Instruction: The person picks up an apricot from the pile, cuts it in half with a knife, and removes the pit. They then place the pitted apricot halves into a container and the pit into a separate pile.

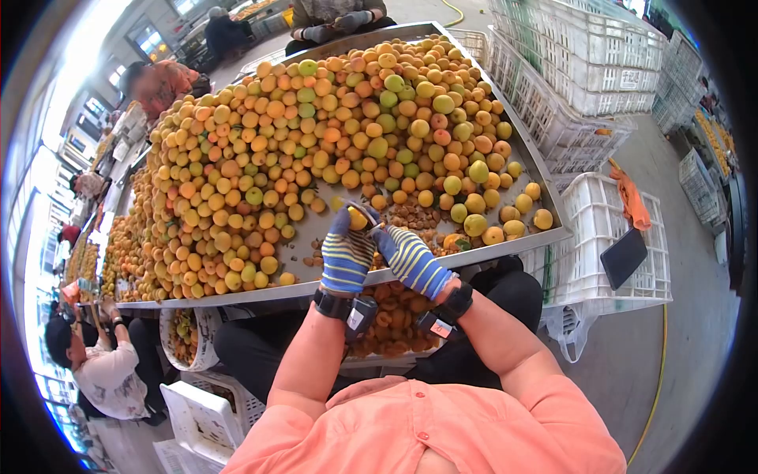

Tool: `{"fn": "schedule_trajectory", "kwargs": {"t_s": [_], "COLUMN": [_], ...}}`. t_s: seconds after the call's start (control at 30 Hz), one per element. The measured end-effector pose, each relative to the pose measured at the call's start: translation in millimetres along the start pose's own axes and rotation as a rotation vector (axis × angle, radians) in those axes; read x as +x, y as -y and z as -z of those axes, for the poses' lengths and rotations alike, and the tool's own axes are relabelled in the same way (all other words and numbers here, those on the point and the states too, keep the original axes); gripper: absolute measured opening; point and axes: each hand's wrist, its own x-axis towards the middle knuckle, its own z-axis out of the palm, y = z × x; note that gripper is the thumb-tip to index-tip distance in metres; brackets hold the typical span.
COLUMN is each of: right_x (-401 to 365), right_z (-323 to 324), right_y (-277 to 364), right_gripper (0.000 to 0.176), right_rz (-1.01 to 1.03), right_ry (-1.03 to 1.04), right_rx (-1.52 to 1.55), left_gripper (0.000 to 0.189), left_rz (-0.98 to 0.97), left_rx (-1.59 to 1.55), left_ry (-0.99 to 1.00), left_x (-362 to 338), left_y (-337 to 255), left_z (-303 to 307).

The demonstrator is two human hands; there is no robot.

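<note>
Head view: your left hand (347, 251) has its grip curled around a yellow-orange fruit (358, 219); your right hand (412, 259) closes beside it, its hold unclear, near the tabletop's (517, 244) edge.

Metal bench (517, 247), knitted gloves, smooth fruit (229, 170).
The bench's raised edges are smooth, dull silver metal; the piled fruit has smooth, mostly matt skin. Knitted cloth gloves, softly ribbed, cover the left hand (347, 251) and right hand (416, 259), the left gripping one smooth-skinned piece (358, 219) near the front edge. Past the right corner are hard white plastic crates (604, 67), limp orange cloth (630, 197), a smooth dark panel (624, 258) and a thin, glossy plastic bag (572, 330).
</note>
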Motion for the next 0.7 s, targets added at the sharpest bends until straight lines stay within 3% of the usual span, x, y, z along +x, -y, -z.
{"fn": "schedule_trajectory", "kwargs": {"t_s": [0.17,0.4,0.5,0.53,0.7], "right_x": [3.4,2.6,5.2,5.9,2.2], "right_z": [1.1,6.5,5.0,7.1,10.1], "right_y": [11.3,20.7,19.3,20.3,19.9], "right_gripper": [0.038,0.037,0.031,0.029,0.03], "right_rz": [-0.106,-0.185,-0.184,-0.184,-0.17], "right_ry": [-0.014,0.008,-0.062,-0.064,-0.051], "right_rx": [-0.222,-0.348,-0.268,-0.294,-0.373], "left_gripper": [0.03,0.035,0.04,0.043,0.045], "left_rz": [-0.003,-0.13,0.017,0.13,0.056], "left_rx": [0.087,0.552,0.248,0.082,0.269], "left_ry": [-0.015,0.039,0.138,0.059,0.113], "left_x": [-2.4,5.9,5.5,5.9,-0.1], "left_y": [-7.0,-13.1,-12.2,-8.1,1.9], "left_z": [-13.9,-13.3,-17.2,-17.1,-18.7]}}
